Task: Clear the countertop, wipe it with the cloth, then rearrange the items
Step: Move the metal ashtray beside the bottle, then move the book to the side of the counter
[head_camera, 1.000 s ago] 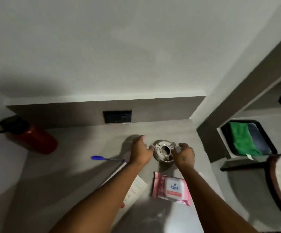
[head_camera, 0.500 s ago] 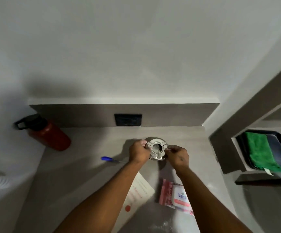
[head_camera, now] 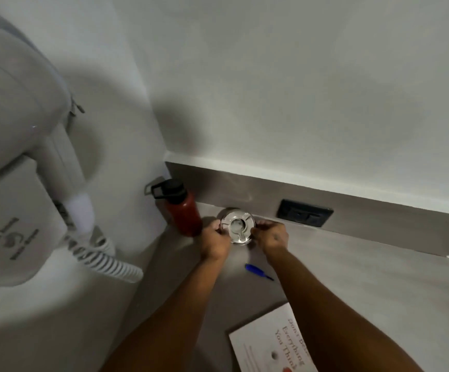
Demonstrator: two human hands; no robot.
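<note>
Steel ashtray [head_camera: 237, 226] held at both sides of its rim, at the back of the grey countertop [head_camera: 352, 277] by the backsplash. Left hand [head_camera: 216, 241] and right hand [head_camera: 271, 236] each have fingers closed on the rim. Just left of the grip: red bottle [head_camera: 183, 213]. Behind-right: black socket [head_camera: 305, 213]. Nearer than the grip: blue pen [head_camera: 258, 271], then a printed card [head_camera: 269, 345]. Far left on the wall: white hair dryer [head_camera: 19, 162].
</note>
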